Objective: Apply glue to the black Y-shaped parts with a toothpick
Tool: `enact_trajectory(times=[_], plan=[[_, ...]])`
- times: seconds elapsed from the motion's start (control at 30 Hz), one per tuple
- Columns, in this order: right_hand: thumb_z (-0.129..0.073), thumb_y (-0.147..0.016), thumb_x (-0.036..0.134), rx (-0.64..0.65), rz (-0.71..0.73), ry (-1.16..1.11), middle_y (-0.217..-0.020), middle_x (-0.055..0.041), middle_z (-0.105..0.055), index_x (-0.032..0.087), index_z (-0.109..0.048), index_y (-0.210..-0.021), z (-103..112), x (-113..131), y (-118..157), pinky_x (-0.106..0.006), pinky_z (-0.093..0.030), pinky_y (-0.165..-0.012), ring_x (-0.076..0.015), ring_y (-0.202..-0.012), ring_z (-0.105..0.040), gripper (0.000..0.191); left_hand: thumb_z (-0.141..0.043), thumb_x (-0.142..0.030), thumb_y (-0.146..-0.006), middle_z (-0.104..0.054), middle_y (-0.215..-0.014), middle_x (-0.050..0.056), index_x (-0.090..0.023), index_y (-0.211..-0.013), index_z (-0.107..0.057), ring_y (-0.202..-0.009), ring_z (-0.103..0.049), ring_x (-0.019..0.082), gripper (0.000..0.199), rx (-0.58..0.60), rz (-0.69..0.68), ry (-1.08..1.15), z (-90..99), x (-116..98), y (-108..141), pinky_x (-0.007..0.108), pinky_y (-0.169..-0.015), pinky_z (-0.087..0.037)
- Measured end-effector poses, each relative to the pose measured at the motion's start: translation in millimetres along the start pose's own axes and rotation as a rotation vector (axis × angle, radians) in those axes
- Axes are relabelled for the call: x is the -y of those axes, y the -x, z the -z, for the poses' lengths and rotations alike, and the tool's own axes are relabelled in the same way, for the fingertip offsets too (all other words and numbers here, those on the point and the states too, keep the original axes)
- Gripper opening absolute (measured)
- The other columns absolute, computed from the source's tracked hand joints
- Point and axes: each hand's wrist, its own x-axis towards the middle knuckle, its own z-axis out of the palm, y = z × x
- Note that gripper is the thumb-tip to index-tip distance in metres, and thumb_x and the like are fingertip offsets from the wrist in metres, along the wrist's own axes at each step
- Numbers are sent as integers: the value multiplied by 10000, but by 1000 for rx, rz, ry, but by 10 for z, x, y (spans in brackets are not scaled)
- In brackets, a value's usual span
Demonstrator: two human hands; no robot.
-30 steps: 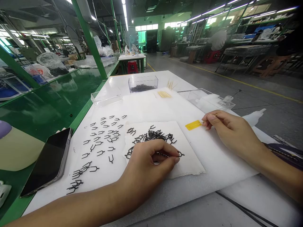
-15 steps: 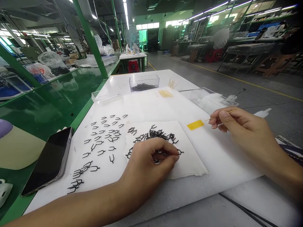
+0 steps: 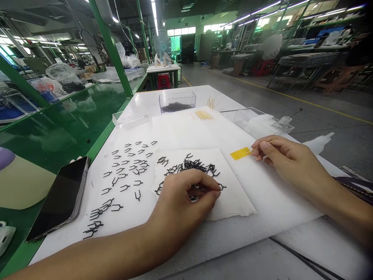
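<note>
My left hand (image 3: 186, 202) pinches a small black fork-shaped part (image 3: 223, 187) between thumb and fingertips, its prongs pointing right. Under and behind that hand, a pile of the same black parts (image 3: 195, 165) lies on a white paper sheet (image 3: 233, 206). My right hand (image 3: 276, 153) grips a toothpick (image 3: 256, 148), whose tip is over the right end of a small yellow rectangle (image 3: 239, 153); whether it touches is too fine to tell. Left of the paper, several loose forked parts (image 3: 125, 162) are spread on the white foam sheet (image 3: 169, 134).
A clear box of black parts (image 3: 177, 107) stands at the back, near a bundle of toothpicks (image 3: 204, 114). A clear lid (image 3: 132, 121) lies left of it. A clear tray (image 3: 253, 122) sits at the right, a phone (image 3: 60, 198) at the left edge.
My right hand has moved left, bringing the toothpick tip from beside the yellow rectangle to over its right end. My left hand stays in place with the forked part.
</note>
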Motion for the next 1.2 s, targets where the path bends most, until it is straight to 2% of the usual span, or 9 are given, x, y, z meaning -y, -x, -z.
enact_trajectory(times=[0.17,0.33,0.43,0.57,0.77,0.97,1.2], plan=[[-562,-873,253,-4,16,-15,-713,-32,-663,226,-634,-667,5,-37,-16,-364,-450,-758,-217,-745,-589,220,-668,-108,-804,-750,-829,-18,-199,-775,-707,-770,-673,117,104,7,0,8,8,-7,17,177,-697,-538],[-622,-893,471,-7,10,-190,-720,-18,-639,233,-676,-765,7,23,89,-330,-492,-673,-193,-709,-600,275,-654,-85,-797,-747,-831,-15,-192,-772,-700,-769,-673,116,120,-1,3,-9,12,-7,21,174,-691,-539],[-641,-889,550,60,39,-330,-714,-8,-628,246,-712,-768,-40,149,243,-280,-498,-610,-164,-670,-596,335,-650,-75,-797,-756,-856,-8,-188,-778,-706,-813,-691,118,127,0,-9,-3,5,5,12,168,-712,-546],[-672,-921,468,194,158,-503,-689,3,-645,288,-764,-783,-127,276,429,-230,-510,-580,-139,-622,-596,245,-657,-67,-785,-765,-852,-6,-186,-781,-716,-827,-704,119,133,-21,-70,-26,-1,27,8,167,-721,-549],[-626,-957,469,256,229,-450,-715,13,-686,353,-769,-839,-140,256,507,-205,-552,-632,-146,-681,-658,218,-647,-59,-784,-768,-830,-3,-180,-778,-724,-777,-706,112,143,-45,-135,-63,5,42,11,163,-690,-546],[-612,-962,481,250,268,-381,-722,21,-715,359,-757,-831,-143,274,506,-179,-575,-666,-141,-699,-686,230,-659,-66,-782,-771,-828,-3,-180,-780,-726,-783,-711,109,132,-41,-147,-64,8,49,12,151,-686,-546],[-594,-978,461,263,263,-364,-747,18,-718,368,-750,-844,-151,243,504,-201,-594,-707,-156,-729,-695,226,-665,-63,-788,-770,-825,-16,-188,-785,-727,-778,-707,96,139,-40,-162,-58,-8,59,16,137,-686,-540]])
